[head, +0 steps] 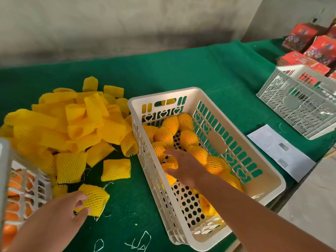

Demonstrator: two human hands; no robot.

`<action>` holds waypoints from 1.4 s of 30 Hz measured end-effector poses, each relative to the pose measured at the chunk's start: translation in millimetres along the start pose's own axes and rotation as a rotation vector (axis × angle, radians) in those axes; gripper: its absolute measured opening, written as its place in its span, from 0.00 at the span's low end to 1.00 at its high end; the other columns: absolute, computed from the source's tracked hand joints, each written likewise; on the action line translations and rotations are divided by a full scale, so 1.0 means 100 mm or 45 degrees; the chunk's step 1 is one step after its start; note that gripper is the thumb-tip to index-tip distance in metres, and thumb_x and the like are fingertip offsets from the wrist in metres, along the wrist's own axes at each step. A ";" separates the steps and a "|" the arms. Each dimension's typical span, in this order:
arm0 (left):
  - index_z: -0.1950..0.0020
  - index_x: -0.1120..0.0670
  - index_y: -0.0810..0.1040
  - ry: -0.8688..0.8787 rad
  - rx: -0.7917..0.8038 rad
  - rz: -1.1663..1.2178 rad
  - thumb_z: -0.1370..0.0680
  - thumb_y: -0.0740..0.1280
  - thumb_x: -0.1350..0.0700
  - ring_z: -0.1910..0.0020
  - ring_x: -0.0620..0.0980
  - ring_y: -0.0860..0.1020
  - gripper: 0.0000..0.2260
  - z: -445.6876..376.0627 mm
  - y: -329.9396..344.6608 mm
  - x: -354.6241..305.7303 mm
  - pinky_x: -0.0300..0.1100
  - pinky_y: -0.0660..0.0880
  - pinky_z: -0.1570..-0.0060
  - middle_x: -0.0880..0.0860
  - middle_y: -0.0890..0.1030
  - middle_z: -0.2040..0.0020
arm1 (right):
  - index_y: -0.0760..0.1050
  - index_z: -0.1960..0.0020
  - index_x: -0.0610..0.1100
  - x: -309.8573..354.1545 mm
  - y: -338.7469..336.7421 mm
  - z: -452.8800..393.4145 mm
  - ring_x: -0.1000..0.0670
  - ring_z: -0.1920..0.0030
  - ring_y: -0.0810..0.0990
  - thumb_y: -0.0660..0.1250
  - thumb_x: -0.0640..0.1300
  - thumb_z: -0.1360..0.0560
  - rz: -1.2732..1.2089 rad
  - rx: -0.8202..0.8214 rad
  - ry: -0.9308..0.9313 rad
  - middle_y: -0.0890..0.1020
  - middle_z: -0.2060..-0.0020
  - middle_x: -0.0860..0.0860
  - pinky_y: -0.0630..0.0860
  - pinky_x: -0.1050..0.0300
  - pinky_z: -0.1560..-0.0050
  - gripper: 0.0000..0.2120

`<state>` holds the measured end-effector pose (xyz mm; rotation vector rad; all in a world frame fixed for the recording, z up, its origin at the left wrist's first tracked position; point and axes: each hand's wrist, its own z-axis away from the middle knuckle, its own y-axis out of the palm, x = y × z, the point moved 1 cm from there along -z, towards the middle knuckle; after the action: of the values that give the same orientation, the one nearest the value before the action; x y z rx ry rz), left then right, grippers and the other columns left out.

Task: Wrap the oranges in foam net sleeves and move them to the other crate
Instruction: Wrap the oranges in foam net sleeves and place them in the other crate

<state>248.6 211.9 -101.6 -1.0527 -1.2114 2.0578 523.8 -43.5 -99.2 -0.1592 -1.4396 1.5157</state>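
Note:
A cream crate [269, 186] in the middle holds several oranges wrapped in yellow foam net sleeves [189, 137]. My right hand [183, 166] reaches into it with fingers spread, over a wrapped orange [170, 165]; whether it touches the fruit I cannot tell. My left hand [60, 213] pinches a loose yellow sleeve [94, 199] lying on the green cloth at the lower left. A heap of empty yellow sleeves [63, 124] lies left of the cream crate. At the far left edge a grey crate [7, 170] holds bare oranges [11, 211].
The table is covered with green cloth [181, 73]. A second grey crate [298, 100] stands at the right back, with red boxes [312, 46] behind it. A white paper [280, 151] lies by the right table edge. Loose white threads [140, 242] lie near the front.

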 end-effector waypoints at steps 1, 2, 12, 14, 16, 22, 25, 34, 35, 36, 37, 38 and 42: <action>0.37 0.41 0.77 0.001 0.013 -0.018 0.21 0.70 0.43 0.62 0.35 0.79 0.14 0.01 0.00 -0.01 0.30 0.73 0.62 0.38 0.78 0.53 | 0.68 0.24 0.57 0.06 -0.06 0.10 0.50 0.27 0.71 0.73 0.54 0.21 -0.081 -0.067 0.016 0.74 0.26 0.54 0.71 0.49 0.29 0.28; 0.36 0.41 0.76 -0.002 0.022 -0.033 0.20 0.68 0.42 0.60 0.34 0.78 0.14 0.02 0.00 -0.02 0.30 0.72 0.62 0.37 0.78 0.52 | 0.71 0.25 0.56 0.14 -0.12 0.22 0.53 0.29 0.73 0.72 0.54 0.20 -0.178 -0.159 0.031 0.77 0.30 0.56 0.73 0.51 0.31 0.25; 0.32 0.45 0.74 -0.109 0.028 -0.145 0.17 0.63 0.44 0.46 0.45 0.77 0.15 0.17 -0.06 -0.15 0.43 0.74 0.51 0.45 0.79 0.41 | 0.65 0.27 0.58 0.87 0.33 1.19 0.54 0.52 0.82 0.65 0.55 0.17 -0.258 -0.333 0.115 0.83 0.43 0.55 0.80 0.57 0.58 0.20; 0.32 0.47 0.74 -0.123 0.054 -0.161 0.17 0.63 0.46 0.45 0.48 0.77 0.14 0.20 -0.01 -0.16 0.45 0.76 0.47 0.48 0.78 0.39 | 0.66 0.31 0.56 0.87 0.34 1.14 0.53 0.59 0.82 0.64 0.52 0.16 -0.231 -0.340 0.127 0.84 0.49 0.52 0.82 0.50 0.61 0.15; 0.33 0.48 0.74 -0.122 0.069 -0.166 0.17 0.64 0.47 0.44 0.49 0.77 0.14 0.22 0.01 -0.21 0.48 0.77 0.44 0.49 0.77 0.39 | 0.65 0.34 0.56 0.87 0.37 1.12 0.51 0.60 0.81 0.64 0.52 0.16 -0.199 -0.328 0.142 0.83 0.53 0.52 0.83 0.46 0.63 0.12; 0.25 0.45 0.73 0.037 0.366 -0.208 0.18 0.66 0.42 0.18 0.60 0.54 0.21 0.25 0.14 -0.46 0.60 0.68 0.29 0.55 0.50 0.16 | 0.63 0.41 0.58 0.83 0.41 1.10 0.49 0.61 0.82 0.64 0.53 0.16 -0.152 -0.346 0.139 0.81 0.54 0.53 0.83 0.46 0.67 0.10; 0.19 0.45 0.65 0.046 0.500 -0.385 0.18 0.65 0.41 0.17 0.63 0.43 0.28 0.24 0.24 -0.51 0.64 0.64 0.25 0.55 0.35 0.17 | 0.64 0.40 0.55 0.83 0.41 1.08 0.50 0.62 0.82 0.65 0.50 0.16 -0.148 -0.351 0.132 0.82 0.54 0.51 0.81 0.55 0.71 0.11; 0.18 0.56 0.60 -0.057 0.488 -0.406 0.18 0.68 0.49 0.18 0.62 0.50 0.31 0.26 0.29 -0.41 0.61 0.65 0.25 0.55 0.42 0.15 | 0.64 0.35 0.48 0.89 0.35 1.10 0.44 0.57 0.85 0.66 0.46 0.16 -0.134 -0.305 0.147 0.84 0.47 0.43 0.69 0.66 0.75 0.14; 0.20 0.53 0.63 -0.028 0.434 -0.344 0.18 0.68 0.50 0.17 0.62 0.50 0.28 0.25 0.30 -0.42 0.60 0.66 0.26 0.55 0.43 0.15 | 0.64 0.34 0.48 0.90 0.35 1.11 0.42 0.54 0.86 0.65 0.46 0.16 -0.131 -0.295 0.150 0.84 0.45 0.43 0.69 0.67 0.74 0.14; 0.21 0.50 0.64 -0.003 0.395 -0.295 0.18 0.68 0.50 0.17 0.62 0.48 0.27 0.25 0.31 -0.43 0.60 0.66 0.26 0.55 0.41 0.15 | 0.64 0.34 0.48 0.91 0.35 1.11 0.41 0.52 0.86 0.65 0.46 0.16 -0.137 -0.289 0.152 0.84 0.44 0.42 0.69 0.68 0.73 0.14; 0.21 0.47 0.64 0.012 0.388 -0.275 0.18 0.68 0.50 0.17 0.62 0.45 0.26 0.24 0.32 -0.43 0.62 0.65 0.25 0.54 0.39 0.16 | 0.64 0.35 0.49 0.92 0.34 1.11 0.41 0.50 0.86 0.65 0.46 0.16 -0.145 -0.283 0.154 0.83 0.43 0.42 0.70 0.68 0.73 0.13; 0.19 0.44 0.63 0.012 0.413 -0.287 0.18 0.67 0.48 0.17 0.62 0.42 0.27 0.23 0.34 -0.42 0.63 0.63 0.24 0.54 0.35 0.16 | 0.64 0.35 0.49 0.93 0.34 1.11 0.41 0.50 0.85 0.64 0.46 0.16 -0.148 -0.279 0.157 0.83 0.43 0.42 0.70 0.67 0.72 0.13; 0.15 0.50 0.49 -0.131 0.558 -0.437 0.18 0.67 0.46 0.18 0.64 0.41 0.38 0.20 0.41 -0.32 0.65 0.61 0.23 0.54 0.30 0.18 | 0.64 0.35 0.48 0.93 0.33 1.12 0.41 0.51 0.85 0.65 0.46 0.16 -0.138 -0.272 0.174 0.83 0.43 0.42 0.69 0.67 0.74 0.12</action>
<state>247.7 159.2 -120.7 -0.5022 -0.8554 1.9914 383.9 -47.3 -46.9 -0.3034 -1.4735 1.2384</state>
